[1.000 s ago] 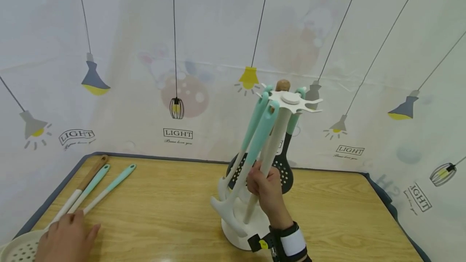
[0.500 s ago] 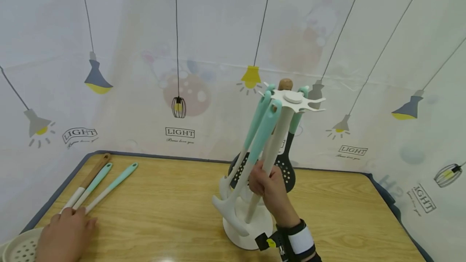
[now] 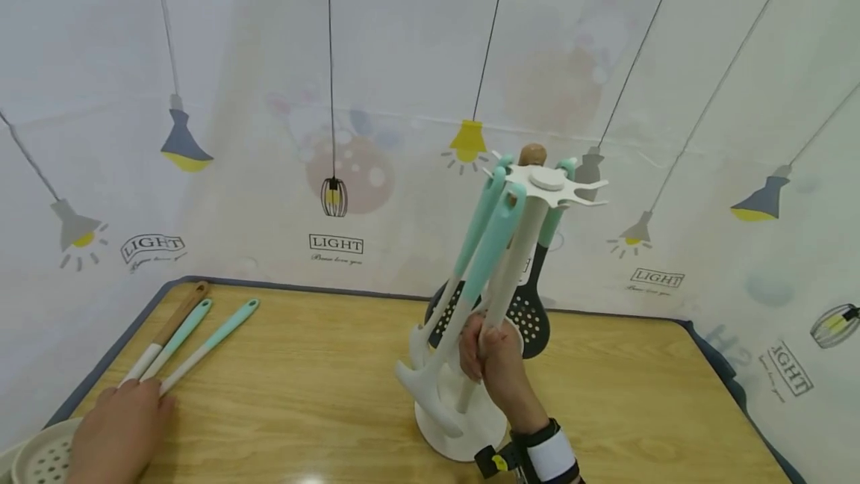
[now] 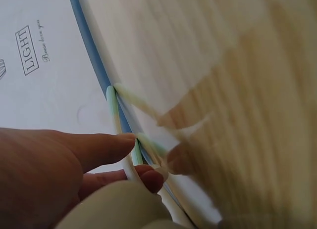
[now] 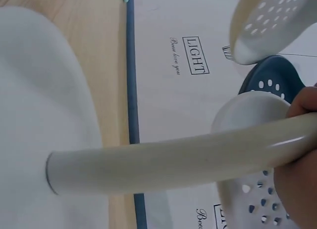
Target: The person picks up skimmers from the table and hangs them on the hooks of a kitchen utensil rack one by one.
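Observation:
My right hand (image 3: 493, 357) grips the pole (image 3: 513, 267) of a white utensil stand (image 3: 460, 432) on the table. Utensils with mint grips hang from its hooked top (image 3: 547, 178): white ones on the left, a black slotted turner (image 3: 528, 316) behind the hand. In the right wrist view the pole (image 5: 163, 164) runs from the round base into my fingers. My left hand (image 3: 124, 428) lies at the table's left, its thumb and a finger pinching a white handle with a mint end (image 3: 225, 327). A white rounded utensil head (image 4: 119, 209) hides part of that grip.
A wooden-ended handle (image 3: 181, 312) and another mint-ended handle (image 3: 184, 327) lie beside the pinched one. At the lower left is a cream perforated strainer head (image 3: 47, 461). The wooden table (image 3: 322, 364) meets a patterned cloth backdrop (image 3: 403, 95).
My left thumb has closed in from spread apart to against the handle. My right hand has shifted slightly down the pole. The head view has turned a little left.

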A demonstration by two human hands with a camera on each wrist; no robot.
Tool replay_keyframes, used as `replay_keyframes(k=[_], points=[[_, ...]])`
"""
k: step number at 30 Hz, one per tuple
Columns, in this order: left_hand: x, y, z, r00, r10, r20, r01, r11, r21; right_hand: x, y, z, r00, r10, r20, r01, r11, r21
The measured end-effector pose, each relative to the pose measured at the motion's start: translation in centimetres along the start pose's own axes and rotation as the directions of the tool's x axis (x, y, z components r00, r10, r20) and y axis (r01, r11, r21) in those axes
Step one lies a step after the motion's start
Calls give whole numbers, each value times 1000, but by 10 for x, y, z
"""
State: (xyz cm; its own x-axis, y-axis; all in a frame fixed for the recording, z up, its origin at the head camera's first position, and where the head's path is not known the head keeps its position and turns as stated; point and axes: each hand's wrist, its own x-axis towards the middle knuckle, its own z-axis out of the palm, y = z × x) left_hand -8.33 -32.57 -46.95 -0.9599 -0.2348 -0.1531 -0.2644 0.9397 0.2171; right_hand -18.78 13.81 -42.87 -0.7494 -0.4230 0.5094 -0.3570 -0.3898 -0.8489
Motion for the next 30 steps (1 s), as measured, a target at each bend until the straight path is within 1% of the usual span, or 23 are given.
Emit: replay_keyframes(k=[2,5,8,12,14,19,22,24,30], points=[[2,1,-1,1000,-10,8,10,1000,-5,0,2,-1,1000,-21,-9,20,1000,-13],[2,1,-3,1000,-9,-14,9,1000,-20,-1,5,-2,999,-43,-14,43,999,-29],[1,2,-5,1000,-22,-19,21,999,-31,-1,7,-2,999,-50,0,50,998,-24],[1,2,-8,998,-53,22,54,998,-34,-1,10,-3,998,-45,34,45,999,-1],[2,3,-9,997,-63,33,64,997,-31,-2,11,-3,998,-51,48,51,999,3],[3,2,-8,997,-74,31,75,997,-23,-1,11,-2,997,-63,53,63,998,3],[2,1,-7,998,-60,23,60,998,-24,-1,11,-1,997,-64,35,64,998,-8],[2,2,-7,999,-50,19,51,998,-27,-2,11,0,997,-70,12,70,997,-34],[1,4,-8,1000,-23,5,23,999,-31,-5,13,3,993,-81,-88,71,992,-105]])
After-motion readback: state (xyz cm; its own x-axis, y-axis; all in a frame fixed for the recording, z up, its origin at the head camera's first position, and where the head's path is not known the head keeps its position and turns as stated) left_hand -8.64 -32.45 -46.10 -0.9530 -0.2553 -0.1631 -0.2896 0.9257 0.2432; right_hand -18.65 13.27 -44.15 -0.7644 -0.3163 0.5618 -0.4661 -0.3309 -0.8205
